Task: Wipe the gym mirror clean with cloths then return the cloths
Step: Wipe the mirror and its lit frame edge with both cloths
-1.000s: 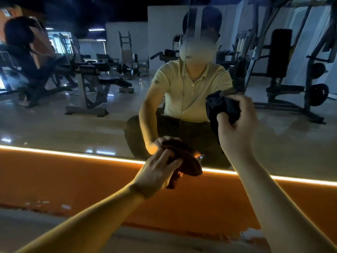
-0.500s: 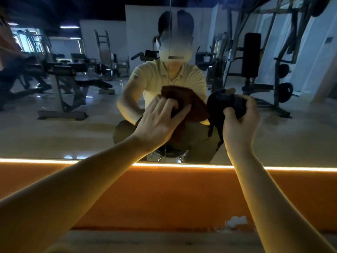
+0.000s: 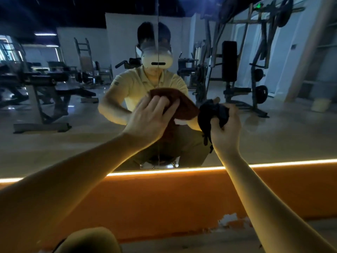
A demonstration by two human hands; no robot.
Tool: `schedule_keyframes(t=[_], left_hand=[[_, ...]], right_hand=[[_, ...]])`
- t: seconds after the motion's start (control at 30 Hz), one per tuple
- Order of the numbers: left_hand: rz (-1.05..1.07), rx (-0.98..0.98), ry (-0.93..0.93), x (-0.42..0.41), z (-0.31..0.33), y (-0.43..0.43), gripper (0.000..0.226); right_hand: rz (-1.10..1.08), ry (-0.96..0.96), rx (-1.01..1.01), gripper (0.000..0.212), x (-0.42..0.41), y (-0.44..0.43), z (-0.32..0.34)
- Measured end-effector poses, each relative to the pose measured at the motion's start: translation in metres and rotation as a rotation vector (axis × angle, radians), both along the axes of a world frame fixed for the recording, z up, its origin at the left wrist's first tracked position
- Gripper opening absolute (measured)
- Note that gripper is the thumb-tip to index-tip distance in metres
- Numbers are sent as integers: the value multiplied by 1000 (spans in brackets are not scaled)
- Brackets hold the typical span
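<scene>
A large gym mirror (image 3: 73,136) fills the wall in front of me, with a vertical seam down its middle. My left hand (image 3: 149,117) presses a brown cloth (image 3: 184,105) flat against the glass with spread, straight fingers. Just to its right, my right hand (image 3: 225,128) grips a bunched dark cloth (image 3: 209,114) held at the mirror surface. The two cloths nearly touch. Behind them the glass shows a crouching person's reflection.
Below the mirror runs a lit strip (image 3: 164,171) above an orange wall base (image 3: 164,203) with chipped paint (image 3: 229,219) at the right. My knee (image 3: 89,241) shows at the bottom. Gym machines appear only as reflections.
My left hand moved the brown cloth up from the mirror's bottom edge to chest height beside the dark cloth. The right hand stayed close to where it was, and the view shifted slightly.
</scene>
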State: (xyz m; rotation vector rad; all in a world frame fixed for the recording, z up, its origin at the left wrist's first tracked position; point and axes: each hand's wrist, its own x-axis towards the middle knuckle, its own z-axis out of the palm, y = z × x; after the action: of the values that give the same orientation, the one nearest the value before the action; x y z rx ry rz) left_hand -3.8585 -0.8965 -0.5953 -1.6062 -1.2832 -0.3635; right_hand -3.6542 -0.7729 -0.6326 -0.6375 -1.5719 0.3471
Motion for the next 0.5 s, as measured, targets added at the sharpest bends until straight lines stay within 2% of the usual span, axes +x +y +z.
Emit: schedule_keyframes(t=[0.13,0.27,0.37,0.5], left_hand=[[-23,64,-68,5,11,20,52],[-78,84,27,14,-47,33,52],[-110,-53,74,31,-100,55,61],[-44,-321,139,59,-178,67,58]], right_hand=[[-24,-151,28,31,6,-3,6],[-123,-206,121,29,29,7,20],[-153,-155,135,27,52,17,12],[-134,-182,59,27,80,30,-13]])
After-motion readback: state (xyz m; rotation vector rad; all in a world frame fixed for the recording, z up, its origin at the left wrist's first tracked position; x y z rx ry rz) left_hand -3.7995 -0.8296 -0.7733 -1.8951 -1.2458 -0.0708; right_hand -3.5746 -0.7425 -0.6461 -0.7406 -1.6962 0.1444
